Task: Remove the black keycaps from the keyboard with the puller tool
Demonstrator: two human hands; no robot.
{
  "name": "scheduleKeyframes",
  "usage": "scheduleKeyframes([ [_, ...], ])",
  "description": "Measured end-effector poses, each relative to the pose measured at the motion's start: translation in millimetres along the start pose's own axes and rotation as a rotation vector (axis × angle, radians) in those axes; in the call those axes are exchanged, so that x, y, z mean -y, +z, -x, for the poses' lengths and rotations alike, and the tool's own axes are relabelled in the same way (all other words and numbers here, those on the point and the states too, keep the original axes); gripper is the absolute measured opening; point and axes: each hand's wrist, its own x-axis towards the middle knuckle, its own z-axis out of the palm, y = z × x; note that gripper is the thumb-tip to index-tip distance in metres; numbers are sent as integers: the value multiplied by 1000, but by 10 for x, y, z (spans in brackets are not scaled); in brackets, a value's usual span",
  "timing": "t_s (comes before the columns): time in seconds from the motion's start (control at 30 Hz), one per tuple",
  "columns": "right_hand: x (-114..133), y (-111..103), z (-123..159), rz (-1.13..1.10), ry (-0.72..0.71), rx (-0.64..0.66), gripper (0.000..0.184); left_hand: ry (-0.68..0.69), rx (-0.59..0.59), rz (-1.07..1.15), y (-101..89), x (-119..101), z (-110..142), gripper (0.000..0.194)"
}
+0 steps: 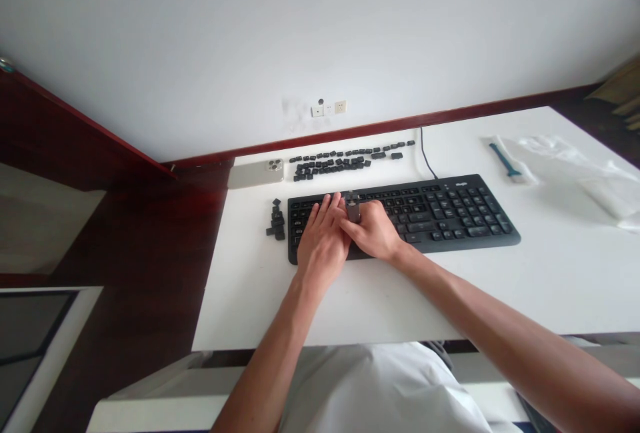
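Observation:
A black keyboard (pixel 425 226) lies on the white table, some of it hidden under my hands. My left hand (pixel 323 236) is spread flat across its left part, fingers stretched forward. Close against it, my right hand (pixel 373 228) is closed around a small dark grey tool, apparently a keycap puller (pixel 353 208), held over the keys. What the tool's lower end touches is hidden. Behind the keyboard, loose black keycaps (pixel 330 166) lie in rows, and a small heap of keycaps (pixel 277 220) sits by the keyboard's left end.
A phone (pixel 250 175) lies at the table's back left corner. At the right are a blue-handled brush (pixel 505 158) and a clear plastic bag (pixel 570 166). The keyboard cable (pixel 425 153) runs to the back edge, near the wall with sockets (pixel 340 107).

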Motion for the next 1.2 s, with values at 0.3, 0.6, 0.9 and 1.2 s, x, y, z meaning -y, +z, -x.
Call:
scheduleKeyframes([
  [0.3, -14, 13, 7, -93, -21, -11, 36, -5, 18, 4, -26, -19, -6, 47],
  [0.6, -42, -7, 27, -277, -16, -101, 42, -32, 20, 8, -25, -17, -17, 51],
  [0.9, -67, -2, 6, -369, -47, -173, 46, -51, -110, 170, -75, -1, 0, 47],
  [1.2, 2, -34, 34, -188, 41, -158, 48, -135, -220, 209, -172, 2, 103, 25],
])
